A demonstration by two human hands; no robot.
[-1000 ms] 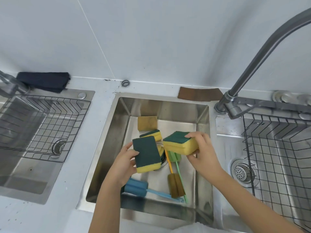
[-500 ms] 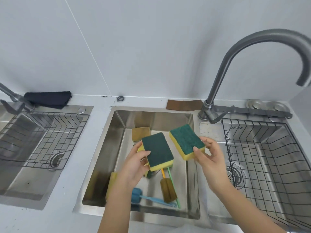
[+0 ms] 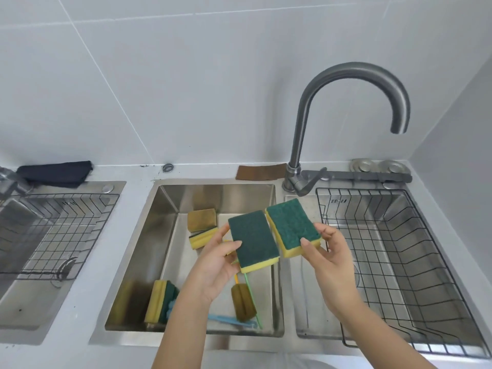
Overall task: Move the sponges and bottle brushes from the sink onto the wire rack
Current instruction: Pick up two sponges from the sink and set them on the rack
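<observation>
My left hand (image 3: 215, 265) holds a green-and-yellow sponge (image 3: 253, 239) green side up above the middle sink (image 3: 170, 206). Beside it, my right hand (image 3: 330, 258) grips a second green-topped sponge (image 3: 291, 226) over the sink's right rim. The two sponges almost touch. Down in the sink lie a brownish sponge (image 3: 201, 219), a yellow sponge (image 3: 203, 237), a sponge on its edge (image 3: 161, 300) at the front left, a brown-headed bottle brush (image 3: 242, 302) and a blue brush (image 3: 231, 320) partly hidden by my left arm. The wire rack (image 3: 394, 262) sits in the right basin.
A curved grey faucet (image 3: 343, 73) rises behind the right basin, its spout over the rack. A second wire rack (image 3: 50, 233) fills the left basin. A black cloth (image 3: 56, 173) and a brown rag (image 3: 259, 172) lie against the tiled wall.
Both hands have lifted their sponges higher out of the sink and brought them side by side. My view has tilted up, showing more of the faucet and wall.
</observation>
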